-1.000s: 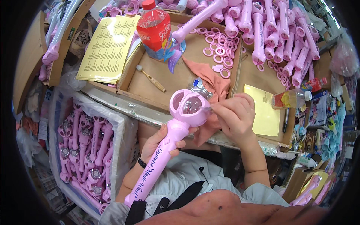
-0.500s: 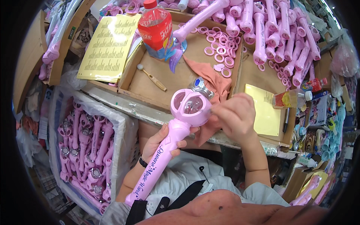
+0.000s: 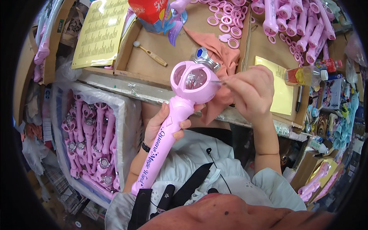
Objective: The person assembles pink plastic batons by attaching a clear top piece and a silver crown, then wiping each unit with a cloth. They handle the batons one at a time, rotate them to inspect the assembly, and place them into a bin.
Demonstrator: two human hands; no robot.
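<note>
In my left hand (image 3: 160, 122) I hold a pink toy wand (image 3: 168, 126) by its handle, tilted with the head up and away from me. Its round head has clear windows, with a silver crown and a blue gem on top. My right hand (image 3: 251, 90) is closed in a pinch at the right side of that head. A thin dark sliver shows at its fingertips; what it is I cannot make out. Behind the wand lies a crumpled orange cloth (image 3: 220, 46), hanging over the table edge.
A shallow cardboard tray (image 3: 130, 53) holds a small brush (image 3: 151, 54), pink rings (image 3: 226, 21) and a red-blue bottle (image 3: 153, 15). Yellow sheets (image 3: 97, 34) lie left. More wands fill a lined crate (image 3: 134, 115) and the far right. A drink bottle (image 3: 304, 76) and pen (image 3: 299, 99) lie right.
The view has shifted, so the table sits higher in the picture. My right hand has drawn slightly away from the wand's head. My left hand still grips the handle.
</note>
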